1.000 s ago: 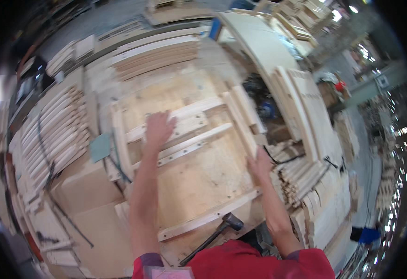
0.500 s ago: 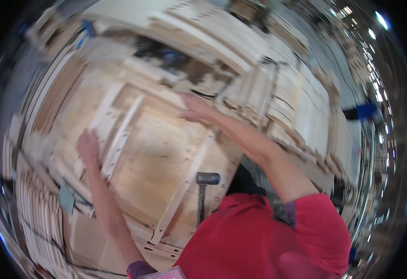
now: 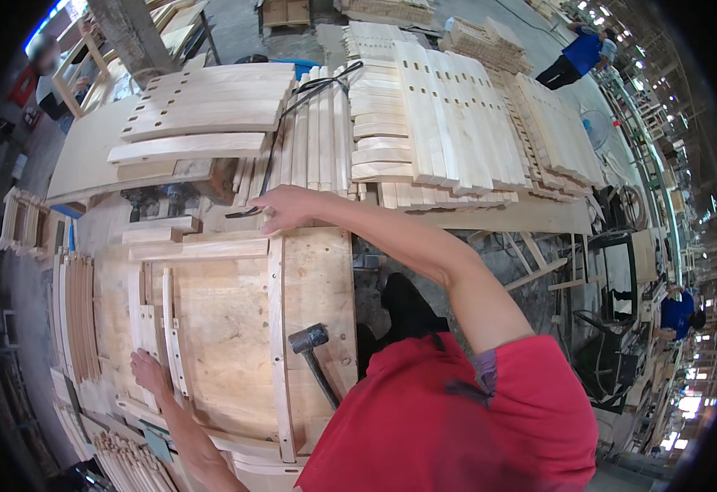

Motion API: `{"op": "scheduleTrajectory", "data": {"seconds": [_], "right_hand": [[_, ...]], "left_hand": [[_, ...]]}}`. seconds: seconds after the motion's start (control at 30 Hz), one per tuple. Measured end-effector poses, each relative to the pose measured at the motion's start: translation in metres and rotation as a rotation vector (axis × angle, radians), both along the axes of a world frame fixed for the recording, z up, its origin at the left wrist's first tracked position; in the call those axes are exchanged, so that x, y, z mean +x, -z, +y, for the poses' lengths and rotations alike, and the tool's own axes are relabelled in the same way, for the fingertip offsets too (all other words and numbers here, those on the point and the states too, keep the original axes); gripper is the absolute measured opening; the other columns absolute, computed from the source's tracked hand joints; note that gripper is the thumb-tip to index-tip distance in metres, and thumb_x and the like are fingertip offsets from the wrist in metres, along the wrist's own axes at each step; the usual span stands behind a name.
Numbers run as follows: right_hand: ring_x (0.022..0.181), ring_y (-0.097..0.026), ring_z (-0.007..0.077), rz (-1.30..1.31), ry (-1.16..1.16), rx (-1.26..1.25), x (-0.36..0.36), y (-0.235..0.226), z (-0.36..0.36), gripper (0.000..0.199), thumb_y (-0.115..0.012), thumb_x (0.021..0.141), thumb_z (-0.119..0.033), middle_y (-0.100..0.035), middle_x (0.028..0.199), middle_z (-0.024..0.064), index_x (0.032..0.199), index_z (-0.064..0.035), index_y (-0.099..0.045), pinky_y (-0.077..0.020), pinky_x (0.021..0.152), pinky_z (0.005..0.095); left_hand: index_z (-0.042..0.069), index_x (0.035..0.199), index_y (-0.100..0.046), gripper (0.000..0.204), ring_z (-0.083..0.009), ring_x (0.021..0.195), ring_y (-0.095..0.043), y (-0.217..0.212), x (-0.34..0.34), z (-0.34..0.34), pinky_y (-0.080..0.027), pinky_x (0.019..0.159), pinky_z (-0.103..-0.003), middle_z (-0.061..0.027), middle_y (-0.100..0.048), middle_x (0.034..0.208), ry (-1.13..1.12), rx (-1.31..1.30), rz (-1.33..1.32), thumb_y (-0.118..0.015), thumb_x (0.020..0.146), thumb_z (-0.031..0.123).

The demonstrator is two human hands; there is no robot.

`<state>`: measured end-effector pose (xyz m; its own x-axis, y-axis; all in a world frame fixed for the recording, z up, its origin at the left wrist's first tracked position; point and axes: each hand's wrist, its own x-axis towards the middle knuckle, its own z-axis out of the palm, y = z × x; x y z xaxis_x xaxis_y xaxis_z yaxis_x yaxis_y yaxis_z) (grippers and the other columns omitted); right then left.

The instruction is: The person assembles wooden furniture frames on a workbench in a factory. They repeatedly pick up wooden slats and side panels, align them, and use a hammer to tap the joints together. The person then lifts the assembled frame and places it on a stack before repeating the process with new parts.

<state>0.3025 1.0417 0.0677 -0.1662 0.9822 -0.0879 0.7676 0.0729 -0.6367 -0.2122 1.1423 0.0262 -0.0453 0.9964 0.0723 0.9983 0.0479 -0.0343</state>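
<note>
A pale wooden frame [image 3: 277, 344] of drilled rails lies on a plywood work surface [image 3: 321, 279]. My right hand [image 3: 289, 207] is closed over its far right corner, fingers across the end of the far rail [image 3: 211, 248] and thumb on the near side. At the frame's left side, my left hand [image 3: 151, 373] curls over the outer drilled rail [image 3: 150, 328], its fingertips partly hidden. A narrower slat with holes [image 3: 170, 312] stands just right of that rail. Beside the frame's right rail, a mallet [image 3: 309, 338] with a dark head rests on the plywood, its handle toward me.
Stacked slotted boards [image 3: 457, 115] and a bundle of wooden bars [image 3: 313, 139] with a black strap lie beyond the frame. More slats [image 3: 78, 316] stand at the left. A person in blue [image 3: 581, 53] is far right; another person [image 3: 47, 74] is far left.
My view has turned, so the frame now appears squarer. Both hands stay at the frame, the right at its far corner and the left at its left side. The mallet still lies on the plywood.
</note>
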Motion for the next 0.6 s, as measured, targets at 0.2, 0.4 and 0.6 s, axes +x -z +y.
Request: {"op": "scheduleTrajectory", "data": {"seconds": [0.2, 0.4, 0.6], "right_hand": [[0.107, -0.067, 0.0389, 0.054, 0.081, -0.093, 0.001, 0.015, -0.014, 0.063, -0.077, 0.081, -0.042, -0.07, 0.114, 0.0211, 0.131, -0.0048, -0.064, -0.0526, 0.092, 0.0461], [0.114, -0.062, 0.039, 0.074, 0.061, -0.047, -0.03, 0.032, 0.013, 0.062, -0.077, 0.078, -0.041, -0.065, 0.118, 0.0237, 0.12, 0.0007, -0.059, -0.0491, 0.097, 0.0478], [0.12, -0.057, 0.0425, -0.193, 0.038, 0.082, -0.098, 0.057, 0.042, 0.076, -0.08, 0.075, -0.045, -0.062, 0.123, 0.0251, 0.129, -0.0002, -0.054, -0.047, 0.099, 0.0502]], "left_hand": [[0.006, 0.119, -0.057, 0.026, -0.0385, 0.114, -0.059, 0.015, -0.012, 0.0, -0.051, 0.09, -0.055, -0.016, -0.061, 0.125, 0.187, 0.038, 0.183, -0.043, 0.104, 0.022], [0.002, 0.128, -0.058, 0.044, -0.0395, 0.12, -0.057, 0.031, -0.03, 0.023, -0.044, 0.1, -0.056, -0.0221, -0.064, 0.128, 0.101, 0.094, 0.028, -0.04, 0.105, 0.035], [0.004, 0.125, -0.059, 0.044, -0.0394, 0.118, -0.058, 0.05, -0.04, 0.022, -0.043, 0.101, -0.056, -0.0221, -0.065, 0.121, -0.086, 0.063, -0.218, -0.047, 0.102, 0.039]]}}
